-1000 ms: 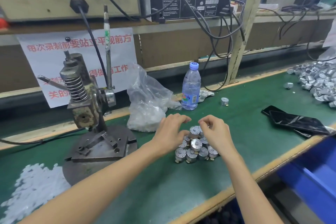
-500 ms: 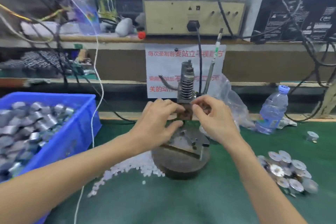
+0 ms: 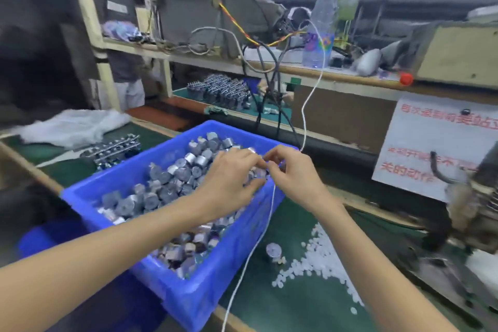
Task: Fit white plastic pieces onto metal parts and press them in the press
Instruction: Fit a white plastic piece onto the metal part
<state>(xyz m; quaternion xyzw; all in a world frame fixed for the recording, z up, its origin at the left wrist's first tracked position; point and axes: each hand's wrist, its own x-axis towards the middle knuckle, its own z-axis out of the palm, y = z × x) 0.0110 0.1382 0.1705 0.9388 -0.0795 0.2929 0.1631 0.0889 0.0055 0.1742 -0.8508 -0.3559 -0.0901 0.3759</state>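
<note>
Both hands are over the blue bin (image 3: 204, 296), fingertips meeting above its far right corner.

Left hand (image 3: 231, 178): fingers bent, tips down on the heap of metal parts (image 3: 172, 180) filling the bin. Too blurred to tell whether it actually grips one.

Right hand (image 3: 292, 170): thumb and forefinger drawn together in a pinch toward the left fingertips. Can't tell what sits between them, if anything.

- White plastic pieces (image 3: 318, 259): loose scatter on the green desk (image 3: 296, 307), below the right forearm, outside the bin.
- One lone metal part (image 3: 273, 250) lies on the desk at the near edge of that scatter, just right of the bin wall.
- Press (image 3: 469, 213): far to the right of the right hand, blurred, nothing visible under it.
- White cord (image 3: 242, 272) hangs from the shelf (image 3: 336, 75), passes by the right hand's fingers and trails off the desk's near edge.
- Paper sign (image 3: 420, 148) with red text is behind the press, right of the hands.
- Water bottle (image 3: 319, 24) stands on the shelf above the hands.
- Rows of standing parts (image 3: 113, 149) are left of the bin.
- Another person (image 3: 118, 21) stands far back left.
</note>
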